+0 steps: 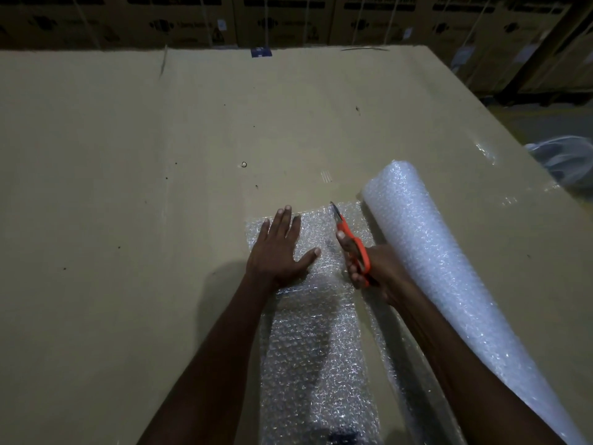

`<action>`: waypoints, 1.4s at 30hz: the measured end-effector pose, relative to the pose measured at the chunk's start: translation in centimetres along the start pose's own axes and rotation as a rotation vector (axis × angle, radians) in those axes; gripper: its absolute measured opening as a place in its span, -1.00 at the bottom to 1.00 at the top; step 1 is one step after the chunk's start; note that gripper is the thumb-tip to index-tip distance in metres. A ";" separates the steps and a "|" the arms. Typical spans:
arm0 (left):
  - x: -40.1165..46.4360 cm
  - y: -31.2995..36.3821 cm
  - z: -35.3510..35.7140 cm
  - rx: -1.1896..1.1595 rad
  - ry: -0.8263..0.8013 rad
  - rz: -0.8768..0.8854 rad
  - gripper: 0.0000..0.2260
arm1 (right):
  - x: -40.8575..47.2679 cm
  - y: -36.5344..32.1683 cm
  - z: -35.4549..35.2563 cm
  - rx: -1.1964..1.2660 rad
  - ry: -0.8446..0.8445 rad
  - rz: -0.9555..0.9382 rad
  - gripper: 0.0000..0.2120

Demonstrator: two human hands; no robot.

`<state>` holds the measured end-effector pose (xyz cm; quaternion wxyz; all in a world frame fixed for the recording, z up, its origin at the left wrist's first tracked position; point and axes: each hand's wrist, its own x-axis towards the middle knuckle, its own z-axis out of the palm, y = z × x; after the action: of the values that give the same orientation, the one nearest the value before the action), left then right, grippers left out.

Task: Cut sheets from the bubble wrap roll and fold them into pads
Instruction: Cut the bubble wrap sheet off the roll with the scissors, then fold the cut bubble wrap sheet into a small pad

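A thick bubble wrap roll [430, 264] lies slanted on the cardboard-covered table [128, 187], right of centre. An unrolled sheet [317, 348] stretches from it toward me. My left hand [279, 248] presses flat on the sheet's far part, fingers spread. My right hand [369, 268] grips orange-handled scissors [349, 242] just left of the roll. Their blades point away from me, with the tips near the sheet's far edge. A cut line runs along the sheet between my hands.
Stacked printed cardboard boxes [288, 20] line the back. A clear plastic bag [568, 162] sits off the table's right edge. A blue label [261, 52] marks the table's far edge. Bare cardboard spreads to the left and beyond the sheet.
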<state>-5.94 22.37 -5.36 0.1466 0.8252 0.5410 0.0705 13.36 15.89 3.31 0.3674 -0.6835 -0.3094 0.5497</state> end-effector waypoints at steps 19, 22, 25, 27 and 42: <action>-5.8 -1.7 -4.2 0.087 0.084 -0.080 -0.20 | -5.8 3.4 1.4 -1.305 0.160 -0.513 -0.72; -8.7 0.0 -2.7 0.063 0.088 -0.104 -0.32 | -5.7 4.4 1.6 -1.420 0.157 -0.508 -0.69; -12.0 1.4 -0.6 0.038 0.140 -0.119 -0.34 | -5.6 4.7 1.7 -1.598 0.149 -0.551 -0.71; -14.0 2.1 0.7 0.008 0.185 -0.128 -0.32 | -5.9 4.9 1.8 -1.603 0.174 -0.651 -0.67; -17.3 1.6 0.8 0.050 0.053 -0.126 -0.25 | -9.1 10.4 -0.6 -1.240 0.240 -0.803 -0.87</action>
<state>-11.33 5.79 -4.86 0.1154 0.7908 0.5970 0.0696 12.33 2.69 -0.57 0.1183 -0.6549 -0.7461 0.0194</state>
